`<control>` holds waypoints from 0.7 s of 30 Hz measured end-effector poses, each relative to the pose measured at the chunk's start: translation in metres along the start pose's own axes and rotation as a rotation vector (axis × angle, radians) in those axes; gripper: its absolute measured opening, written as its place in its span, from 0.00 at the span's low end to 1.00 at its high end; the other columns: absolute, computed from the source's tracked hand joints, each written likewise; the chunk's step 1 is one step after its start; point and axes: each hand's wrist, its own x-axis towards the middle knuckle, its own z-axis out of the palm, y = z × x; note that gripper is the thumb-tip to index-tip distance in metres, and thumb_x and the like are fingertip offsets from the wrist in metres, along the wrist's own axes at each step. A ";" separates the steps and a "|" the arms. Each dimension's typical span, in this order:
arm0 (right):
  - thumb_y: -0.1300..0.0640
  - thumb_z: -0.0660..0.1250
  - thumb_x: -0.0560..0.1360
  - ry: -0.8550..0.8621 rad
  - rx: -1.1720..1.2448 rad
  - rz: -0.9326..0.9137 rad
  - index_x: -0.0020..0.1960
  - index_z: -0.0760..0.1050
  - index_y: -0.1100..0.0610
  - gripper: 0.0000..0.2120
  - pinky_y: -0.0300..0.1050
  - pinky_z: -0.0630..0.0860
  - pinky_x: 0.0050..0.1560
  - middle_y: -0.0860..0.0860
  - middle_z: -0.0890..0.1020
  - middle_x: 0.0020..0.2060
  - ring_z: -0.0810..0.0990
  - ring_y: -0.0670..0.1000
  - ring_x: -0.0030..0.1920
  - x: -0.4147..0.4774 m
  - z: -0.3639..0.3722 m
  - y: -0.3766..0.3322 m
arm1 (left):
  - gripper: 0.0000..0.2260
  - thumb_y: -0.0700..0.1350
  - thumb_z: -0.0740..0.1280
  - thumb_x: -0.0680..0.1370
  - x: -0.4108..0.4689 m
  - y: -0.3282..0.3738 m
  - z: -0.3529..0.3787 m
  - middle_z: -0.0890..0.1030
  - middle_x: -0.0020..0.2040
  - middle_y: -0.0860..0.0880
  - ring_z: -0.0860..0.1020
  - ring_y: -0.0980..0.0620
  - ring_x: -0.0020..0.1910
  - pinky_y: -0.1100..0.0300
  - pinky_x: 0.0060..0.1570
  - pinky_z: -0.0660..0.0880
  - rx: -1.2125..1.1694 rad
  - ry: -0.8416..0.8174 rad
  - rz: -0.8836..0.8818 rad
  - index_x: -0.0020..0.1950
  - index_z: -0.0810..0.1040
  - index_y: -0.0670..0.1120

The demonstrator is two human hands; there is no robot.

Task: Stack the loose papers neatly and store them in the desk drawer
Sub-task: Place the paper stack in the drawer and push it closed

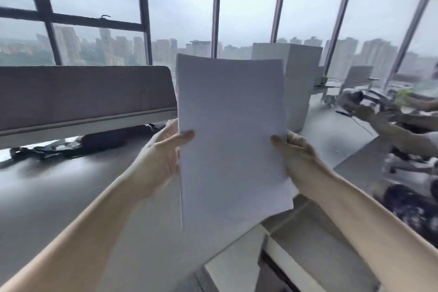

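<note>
A stack of white papers (231, 135) stands upright in the air in front of me, above the grey desk (71, 192). My left hand (163, 159) grips its left edge, thumb on the front. My right hand (298, 161) grips the right edge the same way. The sheets look roughly aligned, with one edge showing loose at the lower left. Below the papers, at the desk's near right corner, a drawer (315, 251) stands open, grey inside; what lies in it is not visible.
A folded black umbrella (94, 141) lies at the back of the desk under a brown partition panel (83, 95). A white box-like unit (296, 78) stands behind the papers. Another person's arm (391, 130) and office chairs are at the right. Tall windows fill the background.
</note>
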 end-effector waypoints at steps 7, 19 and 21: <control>0.61 0.64 0.80 0.163 -0.188 0.244 0.60 0.79 0.70 0.14 0.63 0.79 0.58 0.62 0.87 0.49 0.85 0.63 0.48 -0.038 -0.153 0.015 | 0.14 0.36 0.68 0.77 0.034 -0.088 0.129 0.83 0.62 0.37 0.83 0.41 0.52 0.41 0.57 0.78 0.026 -0.100 -0.279 0.61 0.82 0.39; 0.36 0.66 0.74 0.464 0.656 0.310 0.67 0.79 0.59 0.32 0.56 0.80 0.59 0.62 0.81 0.65 0.81 0.61 0.64 -0.150 -0.229 0.108 | 0.07 0.37 0.63 0.81 0.032 -0.223 0.246 0.87 0.45 0.45 0.85 0.44 0.43 0.50 0.45 0.83 -0.116 0.201 -0.589 0.55 0.79 0.43; 0.43 0.69 0.75 0.554 0.638 0.323 0.64 0.80 0.58 0.24 0.55 0.80 0.59 0.60 0.85 0.60 0.84 0.59 0.59 -0.141 -0.219 0.119 | 0.05 0.38 0.63 0.82 0.024 -0.239 0.264 0.85 0.48 0.45 0.84 0.45 0.45 0.50 0.47 0.82 -0.160 0.260 -0.612 0.52 0.77 0.46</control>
